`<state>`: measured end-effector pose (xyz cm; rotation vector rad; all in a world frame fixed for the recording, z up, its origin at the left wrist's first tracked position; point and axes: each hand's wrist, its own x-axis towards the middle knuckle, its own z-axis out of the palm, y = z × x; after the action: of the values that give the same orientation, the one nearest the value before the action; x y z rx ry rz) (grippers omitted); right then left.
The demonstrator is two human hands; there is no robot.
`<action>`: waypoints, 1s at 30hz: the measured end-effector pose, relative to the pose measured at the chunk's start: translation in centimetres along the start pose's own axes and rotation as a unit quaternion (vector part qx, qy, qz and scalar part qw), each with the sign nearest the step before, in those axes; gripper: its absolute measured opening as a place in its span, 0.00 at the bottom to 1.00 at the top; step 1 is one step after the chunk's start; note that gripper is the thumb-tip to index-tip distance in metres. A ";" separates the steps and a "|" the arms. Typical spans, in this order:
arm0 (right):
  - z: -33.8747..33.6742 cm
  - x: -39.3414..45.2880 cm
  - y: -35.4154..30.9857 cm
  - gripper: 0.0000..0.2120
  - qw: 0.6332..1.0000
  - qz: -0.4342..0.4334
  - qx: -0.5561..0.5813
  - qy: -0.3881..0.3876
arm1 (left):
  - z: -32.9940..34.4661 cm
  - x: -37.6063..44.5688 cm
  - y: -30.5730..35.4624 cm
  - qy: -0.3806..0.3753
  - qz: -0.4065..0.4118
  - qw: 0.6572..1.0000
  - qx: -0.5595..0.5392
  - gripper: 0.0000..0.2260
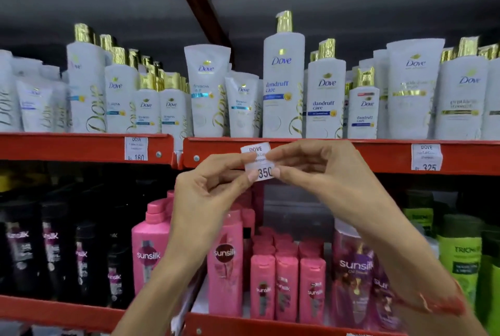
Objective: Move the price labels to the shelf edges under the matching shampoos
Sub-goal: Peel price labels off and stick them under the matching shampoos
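Observation:
A white Dove price label [256, 150] reading 350 is held against the red shelf edge [338, 155], below a tall Dove dandruff care bottle [282, 84]. My left hand [213, 186] pinches its lower left corner. My right hand [311, 165] pinches its right side, with the fingers covering the middle text. Two other labels are stuck on the same edge: one reading 180 [136, 148] at the left and one reading 325 [426, 157] at the right. White Dove bottles and tubes [207, 90] with gold caps fill the shelf above.
The lower shelf holds black Sunsilk bottles [51, 249] at the left, pink Sunsilk bottles [226, 260] in the middle, and green bottles [460, 254] at the right. A red diagonal brace [200, 8] crosses behind the upper shelf.

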<state>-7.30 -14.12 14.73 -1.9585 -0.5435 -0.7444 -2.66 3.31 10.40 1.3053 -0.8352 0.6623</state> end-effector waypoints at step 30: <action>10.0 5.3 3.5 0.12 0.929 -0.206 -0.224 0.211 | -5.7 4.3 -3.7 0.103 0.126 0.948 0.274 0.15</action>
<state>1.57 -6.54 12.50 -2.0184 -0.5562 -1.6329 3.64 8.14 11.60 1.6000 -0.6722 1.2789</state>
